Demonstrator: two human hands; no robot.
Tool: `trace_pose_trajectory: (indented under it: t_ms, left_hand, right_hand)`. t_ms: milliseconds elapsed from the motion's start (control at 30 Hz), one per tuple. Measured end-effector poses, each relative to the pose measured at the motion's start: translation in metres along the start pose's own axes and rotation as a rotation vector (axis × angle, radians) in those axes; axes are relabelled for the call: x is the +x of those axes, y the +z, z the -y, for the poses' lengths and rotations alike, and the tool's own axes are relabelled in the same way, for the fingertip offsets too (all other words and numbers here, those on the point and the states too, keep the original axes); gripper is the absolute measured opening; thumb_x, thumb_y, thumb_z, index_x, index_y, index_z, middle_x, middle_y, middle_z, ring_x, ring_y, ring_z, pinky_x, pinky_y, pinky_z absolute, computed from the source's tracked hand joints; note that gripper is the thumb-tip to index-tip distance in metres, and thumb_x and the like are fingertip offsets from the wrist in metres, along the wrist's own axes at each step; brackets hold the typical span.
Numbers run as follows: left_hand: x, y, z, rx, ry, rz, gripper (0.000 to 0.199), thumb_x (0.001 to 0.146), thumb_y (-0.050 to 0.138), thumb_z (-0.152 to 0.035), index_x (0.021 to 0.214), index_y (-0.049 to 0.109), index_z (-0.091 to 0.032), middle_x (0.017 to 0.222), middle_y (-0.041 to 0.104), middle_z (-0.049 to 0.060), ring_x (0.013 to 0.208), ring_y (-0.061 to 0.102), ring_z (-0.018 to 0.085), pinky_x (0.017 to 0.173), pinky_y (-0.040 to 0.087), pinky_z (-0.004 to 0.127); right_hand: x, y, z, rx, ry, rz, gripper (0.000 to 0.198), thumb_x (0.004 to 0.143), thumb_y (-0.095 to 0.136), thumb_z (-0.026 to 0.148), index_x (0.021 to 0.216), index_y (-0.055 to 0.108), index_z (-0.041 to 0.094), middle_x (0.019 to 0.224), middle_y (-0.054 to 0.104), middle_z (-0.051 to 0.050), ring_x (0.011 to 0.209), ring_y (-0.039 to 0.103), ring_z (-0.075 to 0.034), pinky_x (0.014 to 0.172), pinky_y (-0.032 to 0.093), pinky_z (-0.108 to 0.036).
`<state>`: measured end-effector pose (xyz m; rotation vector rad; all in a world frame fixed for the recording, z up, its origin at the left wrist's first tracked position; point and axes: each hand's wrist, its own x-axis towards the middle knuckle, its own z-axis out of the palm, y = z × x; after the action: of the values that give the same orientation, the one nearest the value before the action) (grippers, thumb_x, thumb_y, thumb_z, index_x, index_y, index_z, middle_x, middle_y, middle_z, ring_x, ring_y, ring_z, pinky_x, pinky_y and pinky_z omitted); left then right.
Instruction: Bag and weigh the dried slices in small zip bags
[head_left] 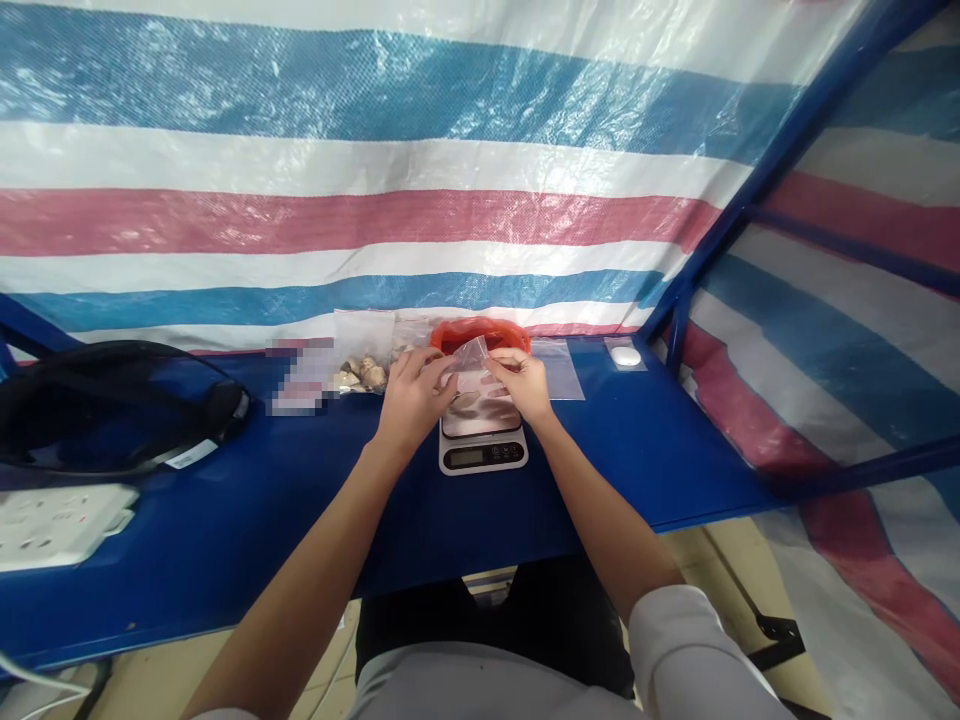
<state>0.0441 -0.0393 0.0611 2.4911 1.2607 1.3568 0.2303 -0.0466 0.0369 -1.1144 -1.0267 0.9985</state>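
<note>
A small transparent plastic bag (471, 355) is stretched between my two hands above a digital kitchen scale (484, 457). My right hand (523, 382) pinches its upper right edge between thumb and fingertips. On the other side, the fingers of my left hand (415, 392) are bent around the left edge of the bag. Through the plastic, the scale's shiny platform shows; I cannot tell whether anything is inside the bag. The scale's dark display is too small to read. Right behind my hands sits an orange-red plastic bag (480, 328), partly hidden.
Left of my hands stands a zip bag of brownish dried pieces (364, 372). Flat transparent bags (564, 372) lie at the right, beside a white mouse-like object (625, 356). A black headset-like strap (238, 405) and a power strip (64, 522) occupy the blue table's (622, 450) left end.
</note>
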Motion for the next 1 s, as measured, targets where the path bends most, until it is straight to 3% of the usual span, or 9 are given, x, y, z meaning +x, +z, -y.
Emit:
trace_pose_trajectory:
  t_ms: [100, 267, 500, 600, 733, 1000]
  left_hand:
    - [0.01, 0.003, -0.005, -0.11, -0.041, 0.125, 0.017, 0.086, 0.059, -0.03, 0.088, 0.074, -0.022, 0.091, 0.074, 0.007, 0.084, 0.067, 0.023, 0.085, 0.051, 0.036]
    - [0.021, 0.011, -0.001, -0.314, -0.3, 0.3, 0.031, 0.087, 0.057, -0.042, 0.068, 0.069, -0.02, 0.067, 0.072, 0.004, 0.061, 0.064, 0.017, 0.064, 0.048, 0.027]
    - [0.03, 0.02, 0.005, -0.638, -0.617, 0.353, 0.044, 0.078, 0.069, -0.058, 0.065, 0.069, -0.016, 0.061, 0.068, 0.006, 0.052, 0.061, 0.015, 0.052, 0.049, 0.025]
    - [0.033, 0.021, 0.007, -0.679, -0.636, 0.379, 0.04, 0.075, 0.074, -0.054, 0.065, 0.07, -0.015, 0.061, 0.069, 0.007, 0.052, 0.061, 0.015, 0.05, 0.049, 0.025]
    - [0.036, 0.024, 0.013, -0.729, -0.691, 0.42, 0.033, 0.074, 0.076, -0.047, 0.067, 0.071, -0.015, 0.062, 0.07, 0.007, 0.053, 0.062, 0.015, 0.05, 0.049, 0.025]
    - [0.037, 0.029, 0.014, -0.807, -0.619, 0.487, 0.031, 0.073, 0.078, -0.045, 0.069, 0.072, -0.016, 0.064, 0.07, 0.006, 0.058, 0.064, 0.015, 0.054, 0.051, 0.024]
  right_hand:
    - [0.002, 0.002, -0.001, -0.012, -0.018, 0.03, 0.038, 0.068, 0.082, 0.049, 0.091, 0.071, 0.021, 0.094, 0.077, -0.004, 0.072, 0.076, -0.02, 0.048, 0.062, -0.027]
    - [0.001, 0.002, -0.008, -0.06, -0.09, 0.076, 0.034, 0.071, 0.08, 0.048, 0.089, 0.073, 0.02, 0.094, 0.078, -0.005, 0.075, 0.077, -0.021, 0.057, 0.063, -0.029]
    - [-0.002, -0.004, -0.011, -0.122, -0.103, 0.164, 0.029, 0.073, 0.078, 0.043, 0.094, 0.077, 0.023, 0.094, 0.079, -0.003, 0.088, 0.076, -0.023, 0.077, 0.063, -0.034]
    - [-0.002, -0.006, -0.011, -0.13, -0.117, 0.187, 0.027, 0.076, 0.076, 0.043, 0.095, 0.078, 0.023, 0.095, 0.08, -0.003, 0.091, 0.075, -0.023, 0.083, 0.062, -0.035]
    - [-0.001, -0.009, -0.011, -0.127, -0.098, 0.166, 0.025, 0.077, 0.074, 0.042, 0.094, 0.079, 0.024, 0.097, 0.08, -0.002, 0.09, 0.075, -0.023, 0.077, 0.063, -0.033]
    - [0.002, -0.014, -0.015, -0.27, -0.127, 0.126, 0.02, 0.078, 0.075, 0.041, 0.085, 0.079, 0.022, 0.081, 0.078, -0.001, 0.066, 0.07, -0.018, 0.063, 0.057, -0.029]
